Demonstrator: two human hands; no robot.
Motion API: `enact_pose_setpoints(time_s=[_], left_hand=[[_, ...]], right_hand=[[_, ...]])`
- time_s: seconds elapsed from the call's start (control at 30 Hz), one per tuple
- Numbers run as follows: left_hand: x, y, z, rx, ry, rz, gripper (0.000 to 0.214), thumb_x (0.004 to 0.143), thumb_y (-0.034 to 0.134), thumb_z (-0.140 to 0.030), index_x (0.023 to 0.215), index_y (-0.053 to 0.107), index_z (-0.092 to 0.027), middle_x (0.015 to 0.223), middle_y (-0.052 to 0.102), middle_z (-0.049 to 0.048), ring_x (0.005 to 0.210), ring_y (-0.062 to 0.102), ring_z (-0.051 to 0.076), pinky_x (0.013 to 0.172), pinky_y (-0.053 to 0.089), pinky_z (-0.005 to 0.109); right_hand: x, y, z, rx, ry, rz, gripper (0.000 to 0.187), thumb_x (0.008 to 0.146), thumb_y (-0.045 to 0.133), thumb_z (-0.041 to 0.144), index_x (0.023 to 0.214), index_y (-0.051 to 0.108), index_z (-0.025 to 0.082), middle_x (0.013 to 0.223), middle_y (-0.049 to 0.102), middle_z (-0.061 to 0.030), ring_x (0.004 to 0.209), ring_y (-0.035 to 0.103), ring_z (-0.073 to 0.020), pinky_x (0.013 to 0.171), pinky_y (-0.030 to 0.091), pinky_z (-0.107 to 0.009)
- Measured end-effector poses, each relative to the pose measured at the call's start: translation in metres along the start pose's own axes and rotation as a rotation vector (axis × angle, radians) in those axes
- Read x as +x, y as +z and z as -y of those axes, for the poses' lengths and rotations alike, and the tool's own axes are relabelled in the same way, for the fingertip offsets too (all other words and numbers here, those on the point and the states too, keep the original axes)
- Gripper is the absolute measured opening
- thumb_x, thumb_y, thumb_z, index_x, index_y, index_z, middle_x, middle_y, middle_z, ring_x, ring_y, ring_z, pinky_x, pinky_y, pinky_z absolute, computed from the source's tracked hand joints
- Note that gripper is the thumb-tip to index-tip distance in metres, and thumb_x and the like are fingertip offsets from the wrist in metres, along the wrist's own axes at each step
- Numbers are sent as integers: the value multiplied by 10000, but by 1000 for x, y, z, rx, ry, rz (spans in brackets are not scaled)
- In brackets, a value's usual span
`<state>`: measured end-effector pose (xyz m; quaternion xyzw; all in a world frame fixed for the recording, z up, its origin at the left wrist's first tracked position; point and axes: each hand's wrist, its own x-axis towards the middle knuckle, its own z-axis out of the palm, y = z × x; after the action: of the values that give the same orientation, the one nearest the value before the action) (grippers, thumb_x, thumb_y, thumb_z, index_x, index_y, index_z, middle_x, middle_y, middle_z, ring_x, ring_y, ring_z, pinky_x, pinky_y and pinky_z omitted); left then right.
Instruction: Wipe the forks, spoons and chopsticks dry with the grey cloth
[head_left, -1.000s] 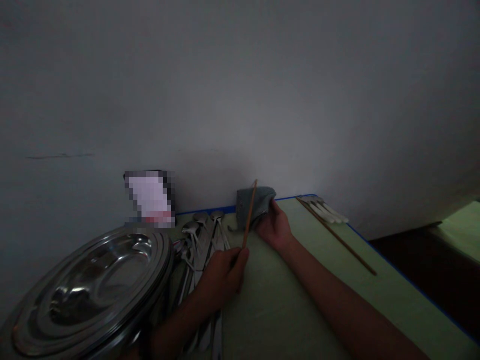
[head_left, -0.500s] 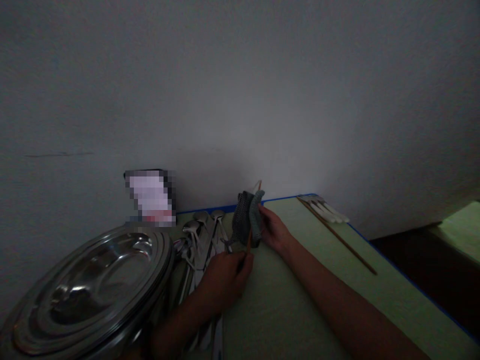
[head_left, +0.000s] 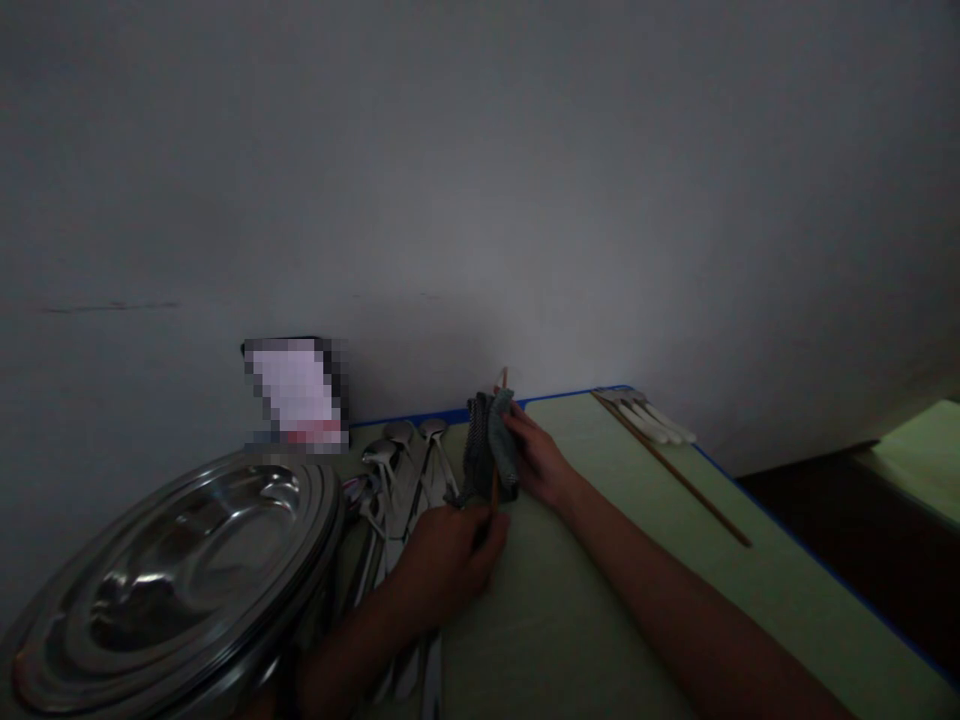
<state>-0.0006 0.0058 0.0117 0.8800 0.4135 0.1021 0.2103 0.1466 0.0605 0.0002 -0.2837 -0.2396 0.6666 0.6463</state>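
Note:
My left hand [head_left: 450,555] is closed on the lower end of a thin wooden chopstick [head_left: 498,440] that stands nearly upright. My right hand [head_left: 541,462] pinches a grey-blue cloth [head_left: 489,448] folded around the stick, so only the stick's tip and a short stretch near my left fingers show. Both hands are above a pale green table [head_left: 585,600] near the wall.
A stack of steel trays [head_left: 172,575] sits at the lower left. Several metal spoons [head_left: 405,470] lie beside it. Another chopstick [head_left: 671,470] and white spoons [head_left: 656,418] lie at the far right, by the table's blue edge [head_left: 825,570]. A blurred card [head_left: 296,395] leans against the wall.
The cloth went from lying behind the stick to being wrapped around it. My left hand has dropped slightly and the stick stands more upright.

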Motion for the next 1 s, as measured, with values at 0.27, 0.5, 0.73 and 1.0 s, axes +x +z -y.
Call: enact_pose_setpoints(time_s=[0.27,0.5,0.73,1.0], left_hand=[[0,1,0,-3,8,4,434,913,283,-363,711,615,-171,591,632,24,550,589,153,526,332,236],[0,2,1,-35,-1,-26,414,907,302,-375,739,622,-171,594,618,11,528,567,142,503,315,230],[-1,2,2,-58,-3,-13,413,908,303,-380,709,596,-169,569,609,3,522,571,136,491,310,223],[0,2,1,-38,4,-9,412,910,299,-383,732,606,-173,637,651,18,569,602,151,523,325,236]], right_hand=[[3,-3,0,8,-13,17,476,724,520,93,1143,518,319,842,692,67,709,645,-104,715,519,-247],[11,-11,6,29,-23,38,661,642,483,54,1222,432,366,841,673,93,750,637,-109,693,511,-248],[11,-10,6,7,-28,69,672,628,494,66,1226,429,367,856,670,84,741,630,-125,662,508,-263],[8,-8,5,-13,-22,38,659,640,520,93,1237,429,356,849,669,84,690,616,-106,630,488,-230]])
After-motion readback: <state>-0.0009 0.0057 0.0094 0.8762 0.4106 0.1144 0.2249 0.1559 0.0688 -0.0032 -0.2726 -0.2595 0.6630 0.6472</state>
